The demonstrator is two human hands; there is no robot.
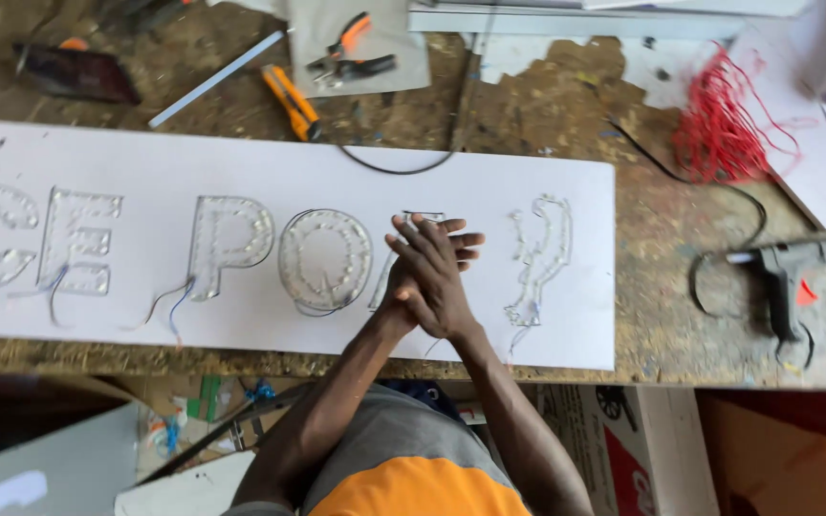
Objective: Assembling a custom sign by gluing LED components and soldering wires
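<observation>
My two hands are pressed flat against each other, palm to palm, above a long white board [241, 158]. My right hand [434, 279] lies on top with its back showing. Only the fingertips and wrist side of my left hand [467, 245] show beneath it. Neither hand holds anything. The board carries several letter outlines [325, 258] filled with small clear lights, and thin wires trail from them. The hands hover over one outline and hide most of it. A partly lit outline [539, 258] lies just to their right.
The board rests on a rough wooden workbench [681, 287]. A black glue gun [784, 275] with its cable lies at the right, and a bundle of red wires [719, 129] sits behind it. An orange utility knife [291, 101], pliers [351, 57] and a white tube [217, 78] lie at the back.
</observation>
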